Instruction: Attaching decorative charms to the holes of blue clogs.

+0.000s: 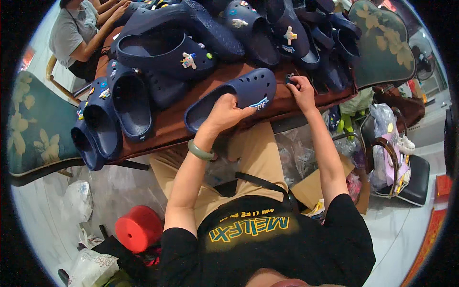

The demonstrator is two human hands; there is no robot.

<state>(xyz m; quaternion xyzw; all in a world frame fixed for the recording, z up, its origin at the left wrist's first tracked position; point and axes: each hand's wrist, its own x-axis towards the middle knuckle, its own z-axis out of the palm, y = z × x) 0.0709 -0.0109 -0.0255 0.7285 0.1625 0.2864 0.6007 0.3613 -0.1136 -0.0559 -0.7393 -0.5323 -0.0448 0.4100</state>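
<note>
clog, navy, lying on its side at near edge of brown table, sole toward viewer, small blue-white charm on its front. gripped at the heel rim by left hand, fingers curled shut around the edge, green bangle on that wrist. right hand just past the clog's toe, fingers pinched on a small dark piece resting on table; can't make out what it is. heap of more navy clogs covering far side of table, several with charms, two hanging over left edge. another person seated at far left corner, arms on table. red stool on floor lower left.
</note>
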